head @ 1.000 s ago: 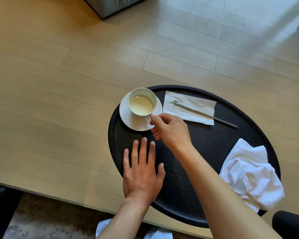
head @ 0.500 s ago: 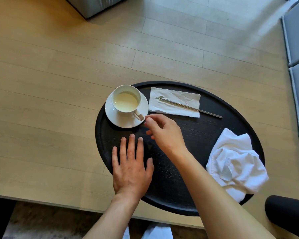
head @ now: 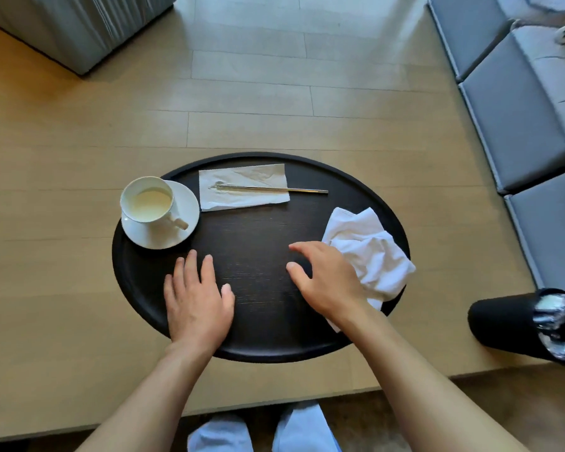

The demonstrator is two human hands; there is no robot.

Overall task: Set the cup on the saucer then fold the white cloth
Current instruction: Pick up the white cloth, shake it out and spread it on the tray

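Cup: the cup [head: 149, 203] is sitting upright on the saucer [head: 177, 234] at the far-left part of the black tray [head: 258, 340], its handle pointing toward the tray's middle; this half of the task is looking done.
Cup contents: pale liquid is filling it well up the wall, so any knock to the tray is likely to slop it; the china is likely fragile.
White cloth: the white cloth [head: 374, 252] is lying crumpled on the right side of the tray, one edge hanging over the tray's rim; it is not yet folded.
How the cloth will handle: it is looking light, soft and limp, with no stiffness of its own, so it will probably need spreading flat before any fold holds.
Where to take hold: a loose corner or hem seems best, one at the cloth's far end and one at its near, overhanging end; which bump is a true corner I cannot tell.
Right hand: the right hand [head: 327, 282] is hovering at the cloth's left edge, its grip wide, fingers spread, holding nothing.
Left hand: the left hand [head: 198, 301] is lying flat on the near-left part of the tray, grip wide, apparently steadying it.
Other things: a paper napkin [head: 243, 187] with a slim metal utensil [head: 274, 189] across it is lying at the far side of the tray, well apart from the cloth.
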